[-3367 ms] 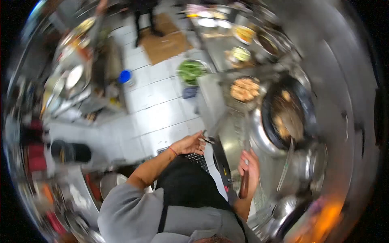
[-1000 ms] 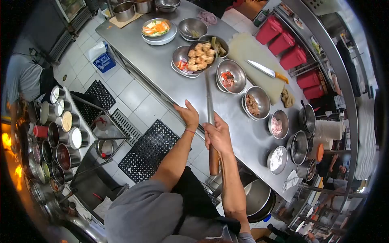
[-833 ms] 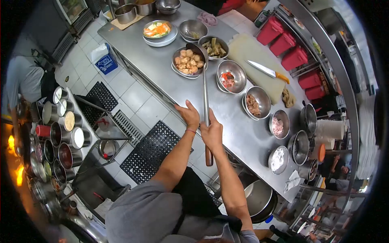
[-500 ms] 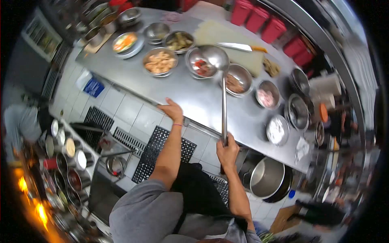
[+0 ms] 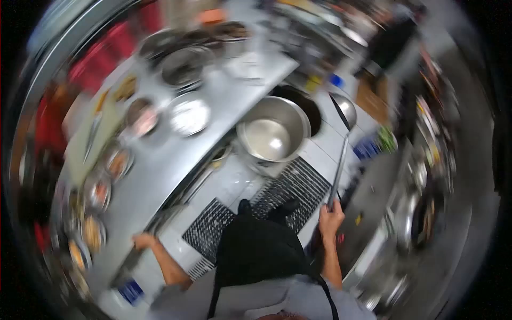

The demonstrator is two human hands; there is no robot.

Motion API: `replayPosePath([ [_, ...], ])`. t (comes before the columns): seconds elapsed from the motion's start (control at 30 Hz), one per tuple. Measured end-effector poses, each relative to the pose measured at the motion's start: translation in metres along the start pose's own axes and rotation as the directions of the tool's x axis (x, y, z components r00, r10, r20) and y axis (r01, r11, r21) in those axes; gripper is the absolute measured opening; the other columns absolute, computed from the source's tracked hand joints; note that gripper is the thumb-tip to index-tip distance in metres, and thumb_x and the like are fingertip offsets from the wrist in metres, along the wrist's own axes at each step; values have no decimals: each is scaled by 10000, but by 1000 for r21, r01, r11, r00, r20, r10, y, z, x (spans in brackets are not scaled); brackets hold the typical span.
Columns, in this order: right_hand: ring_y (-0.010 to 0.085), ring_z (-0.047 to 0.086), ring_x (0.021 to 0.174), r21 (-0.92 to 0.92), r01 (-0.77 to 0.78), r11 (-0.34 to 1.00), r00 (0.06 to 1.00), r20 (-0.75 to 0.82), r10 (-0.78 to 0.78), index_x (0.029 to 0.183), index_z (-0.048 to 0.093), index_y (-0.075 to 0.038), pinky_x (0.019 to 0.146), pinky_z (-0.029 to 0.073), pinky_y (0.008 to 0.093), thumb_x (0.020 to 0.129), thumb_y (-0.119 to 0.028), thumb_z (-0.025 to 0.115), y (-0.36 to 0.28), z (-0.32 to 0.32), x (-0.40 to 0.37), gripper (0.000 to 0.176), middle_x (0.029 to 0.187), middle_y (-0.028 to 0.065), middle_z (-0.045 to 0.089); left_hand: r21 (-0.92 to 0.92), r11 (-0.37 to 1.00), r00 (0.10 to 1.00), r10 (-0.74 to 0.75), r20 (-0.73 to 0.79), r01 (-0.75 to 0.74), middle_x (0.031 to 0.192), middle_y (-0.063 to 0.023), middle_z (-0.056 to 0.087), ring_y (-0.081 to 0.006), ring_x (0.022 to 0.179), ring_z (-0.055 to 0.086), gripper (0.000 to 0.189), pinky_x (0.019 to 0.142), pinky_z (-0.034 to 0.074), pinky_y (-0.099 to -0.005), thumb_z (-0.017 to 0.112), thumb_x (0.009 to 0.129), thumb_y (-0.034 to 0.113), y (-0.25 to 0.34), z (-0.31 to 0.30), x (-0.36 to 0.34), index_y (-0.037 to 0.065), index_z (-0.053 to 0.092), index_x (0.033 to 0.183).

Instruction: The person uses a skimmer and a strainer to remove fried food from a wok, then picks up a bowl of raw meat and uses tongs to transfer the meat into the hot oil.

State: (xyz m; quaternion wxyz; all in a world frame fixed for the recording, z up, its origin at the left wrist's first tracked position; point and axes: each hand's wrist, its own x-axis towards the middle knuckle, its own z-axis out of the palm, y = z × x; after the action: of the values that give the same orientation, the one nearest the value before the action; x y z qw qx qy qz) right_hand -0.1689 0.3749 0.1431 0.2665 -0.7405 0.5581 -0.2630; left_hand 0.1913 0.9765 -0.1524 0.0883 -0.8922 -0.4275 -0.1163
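My right hand [image 5: 331, 217] is closed round the handle of a long metal ladle [image 5: 340, 166]. The ladle points away from me over the tiled floor, its round head at the far end. At the edge of the steel table [image 5: 154, 184] is my left hand [image 5: 143, 241], its fingers too blurred to read. Nothing shows in it. A large metal pot [image 5: 273, 128] stands beyond the table's edge, left of the ladle, with light glinting inside. On the table are a bowl of white stuff [image 5: 190, 113] and a bowl of pink pieces [image 5: 142, 117].
Several more food bowls line the table's left side, near a knife [image 5: 94, 128] on a pale cutting board [image 5: 109, 120]. Black perforated mats [image 5: 293, 186] lie on the floor. A cardboard piece [image 5: 372, 98] lies near a dark-clothed person [image 5: 392, 45]. A counter with pans runs along the right.
My view has swung right, away from the food bowls. The ladle has left the metal bowl on the table and is now over the floor. My left hand is at the table edge.
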Motion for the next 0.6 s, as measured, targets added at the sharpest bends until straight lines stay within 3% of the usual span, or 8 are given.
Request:
replayPosePath([
  [0.07, 136, 560, 605, 108, -43, 993, 960, -271, 71, 971, 600, 46, 578, 470, 333, 745, -48, 588, 8, -23, -1, 245, 684, 176, 588, 48, 973, 973, 222, 65, -225, 847, -153, 655, -252, 729, 640, 264, 612, 498, -372, 448, 882, 167, 46, -73, -64, 22, 652, 968],
  [0.1, 144, 595, 648, 18, -147, 989, 938, -315, 145, 1055, 605, 30, 619, 487, 318, 761, -55, 590, 32, -35, -3, 306, 737, 184, 623, -433, 822, 928, 350, -125, -369, 897, -274, 629, -370, 813, 633, 389, 700, 518, -422, 395, 932, 235, 56, -86, -102, -88, 610, 968],
  [0.17, 156, 635, 702, 198, -209, 958, 847, -453, 278, 1063, 600, 26, 630, 490, 322, 790, -61, 617, 55, -56, -6, 288, 767, 186, 645, -823, 567, 900, 373, 224, -30, 968, -330, 596, -453, 896, 591, 512, 783, 478, -482, 389, 958, 336, 86, -126, -199, -148, 549, 1004],
  [0.2, 133, 628, 697, 200, -265, 943, 791, -514, 332, 1065, 598, 25, 622, 486, 312, 791, -49, 629, 57, -72, -6, 286, 771, 148, 661, -834, 461, 781, 382, 495, 303, 1052, -364, 570, -453, 1004, 558, 608, 886, 446, -457, 375, 969, 406, 104, -121, -237, -176, 526, 1058],
  [0.27, 92, 582, 662, 289, -265, 920, 683, -617, 390, 1062, 595, 34, 601, 469, 274, 804, -48, 641, 68, -98, -15, 275, 731, 80, 638, -971, 206, 491, 863, 121, -122, 1055, -200, 508, -282, 801, 562, 611, 607, 490, -380, 343, 958, 526, 115, -21, -288, -19, 361, 1234],
  [0.3, 84, 565, 655, 360, -267, 894, 617, -649, 445, 1060, 592, 39, 597, 464, 262, 813, -46, 640, 75, -109, -16, 266, 726, 61, 627, -833, 480, 343, 760, 552, 277, 1103, -160, 479, -274, 825, 560, 564, 619, 475, -369, 361, 945, 542, 131, -134, -333, 51, 391, 1222],
  [0.43, 89, 553, 686, 435, -225, 872, 340, -804, 488, 1146, 543, 41, 605, 456, 252, 857, -78, 625, 114, -159, -21, 322, 796, 49, 618, -921, 384, -178, 912, 369, 62, 1146, -130, 484, -247, 891, 575, 533, 666, 481, -361, 381, 963, 464, 182, -211, -427, 26, 406, 1264],
  [0.6, 220, 610, 765, 466, -376, 801, 142, -826, 546, 1239, 495, 39, 685, 477, 335, 805, -79, 640, 181, -202, -42, 473, 853, 158, 619, -986, 162, -488, 857, 164, -45, 995, -85, 539, -165, 804, 556, 452, 644, 462, -292, 406, 974, 418, 252, -282, -512, 35, 478, 1205],
])
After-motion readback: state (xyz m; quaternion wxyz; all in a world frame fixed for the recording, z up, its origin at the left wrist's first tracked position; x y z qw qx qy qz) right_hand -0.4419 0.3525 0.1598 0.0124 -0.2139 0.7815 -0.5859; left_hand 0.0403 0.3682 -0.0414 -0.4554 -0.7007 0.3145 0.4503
